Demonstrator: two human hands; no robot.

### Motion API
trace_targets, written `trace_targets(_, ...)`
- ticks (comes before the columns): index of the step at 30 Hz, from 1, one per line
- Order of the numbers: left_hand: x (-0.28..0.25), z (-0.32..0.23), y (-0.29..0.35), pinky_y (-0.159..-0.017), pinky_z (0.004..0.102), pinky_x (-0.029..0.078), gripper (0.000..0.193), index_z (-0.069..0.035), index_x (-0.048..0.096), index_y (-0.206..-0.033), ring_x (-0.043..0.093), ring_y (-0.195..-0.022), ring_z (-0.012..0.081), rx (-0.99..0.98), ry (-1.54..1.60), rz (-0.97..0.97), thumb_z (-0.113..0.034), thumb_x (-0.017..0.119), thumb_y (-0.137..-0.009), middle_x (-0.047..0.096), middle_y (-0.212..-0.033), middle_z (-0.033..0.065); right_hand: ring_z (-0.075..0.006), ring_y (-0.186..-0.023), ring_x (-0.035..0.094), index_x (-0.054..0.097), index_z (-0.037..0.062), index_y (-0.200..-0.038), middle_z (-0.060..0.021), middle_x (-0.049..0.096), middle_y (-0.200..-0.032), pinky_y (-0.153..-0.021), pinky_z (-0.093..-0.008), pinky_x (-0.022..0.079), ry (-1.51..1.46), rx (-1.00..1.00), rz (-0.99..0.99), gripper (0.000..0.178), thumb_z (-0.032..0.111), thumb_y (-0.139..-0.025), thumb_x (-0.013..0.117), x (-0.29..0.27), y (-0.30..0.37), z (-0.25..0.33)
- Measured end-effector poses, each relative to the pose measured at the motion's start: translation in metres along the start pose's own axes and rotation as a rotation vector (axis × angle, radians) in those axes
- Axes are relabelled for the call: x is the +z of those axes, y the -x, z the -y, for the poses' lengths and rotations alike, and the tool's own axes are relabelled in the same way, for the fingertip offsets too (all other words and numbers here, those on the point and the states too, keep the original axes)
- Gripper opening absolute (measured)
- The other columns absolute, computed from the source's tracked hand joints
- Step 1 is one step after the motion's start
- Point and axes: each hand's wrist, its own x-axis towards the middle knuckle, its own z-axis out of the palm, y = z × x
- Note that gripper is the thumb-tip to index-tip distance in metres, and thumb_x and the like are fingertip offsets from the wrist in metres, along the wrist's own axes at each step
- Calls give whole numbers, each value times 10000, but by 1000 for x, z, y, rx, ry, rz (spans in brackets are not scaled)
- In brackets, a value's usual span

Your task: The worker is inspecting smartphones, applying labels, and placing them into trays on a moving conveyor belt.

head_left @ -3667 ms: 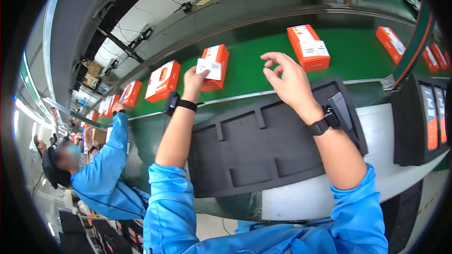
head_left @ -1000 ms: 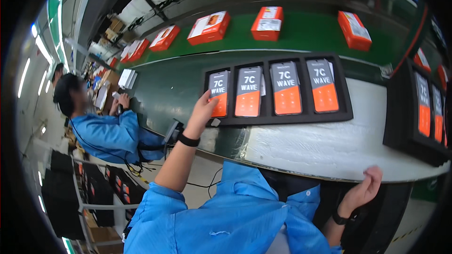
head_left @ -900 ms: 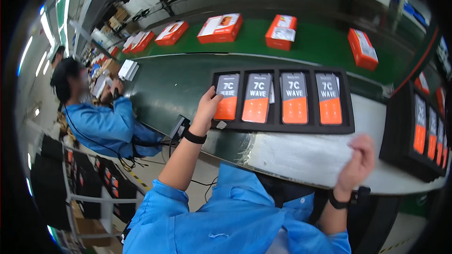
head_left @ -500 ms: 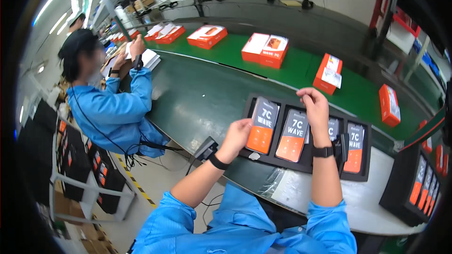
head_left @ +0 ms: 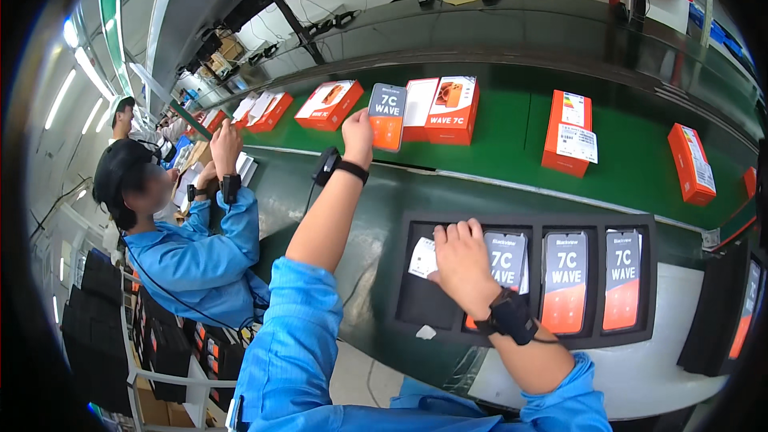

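My left hand point(head_left: 358, 140) is raised over the near edge of the green belt, closed around the side of a smartphone point(head_left: 387, 118) with a grey and orange front. My right hand point(head_left: 466, 266) lies palm down over the left part of a black foam tray point(head_left: 416, 308), its fingers stretched forward. Beside its thumb, a white printed label point(head_left: 423, 258) rests in the leftmost slot. Partly under this hand sits another smartphone point(head_left: 507, 260). Two more smartphones, a middle one point(head_left: 565, 282) and a right one point(head_left: 622, 280), fill the other slots.
Orange and white boxes stand along the green belt point(head_left: 512, 128), including a box pair point(head_left: 448, 112) behind the raised phone. Another foam tray point(head_left: 720, 312) stands at right. A co-worker in blue point(head_left: 184, 232) handles papers at left. A white scrap point(head_left: 426, 332) lies by the tray.
My left hand has lifted the leftmost smartphone out of its slot and carried it forward to the belt. My right hand has come down onto the tray's left part. The view has shifted.
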Motion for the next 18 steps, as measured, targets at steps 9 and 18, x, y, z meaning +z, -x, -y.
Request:
trace_targets(9,102,5,-49,-867,442,472,326,-21,723,-974,599,-992,316,179,-849,-109,-282,539,-912,675,-968,161,-270,-943,582,592,-13,-1008,-117,625,-881,-1054,-452,327,-123,6,-39,356,137,-709,715,5,-3,1)
trace_targets(18,167,-33,15,-1011,469,380,542,-2,636,-1145,503,-1183,355,574,-988,332,-465,436,-948,635,-1165,174,-246,-855,619,629,43,-868,-100,651,-780,-1105,-449,302,-119,48,-14,97,79,-798,573,1,3,1)
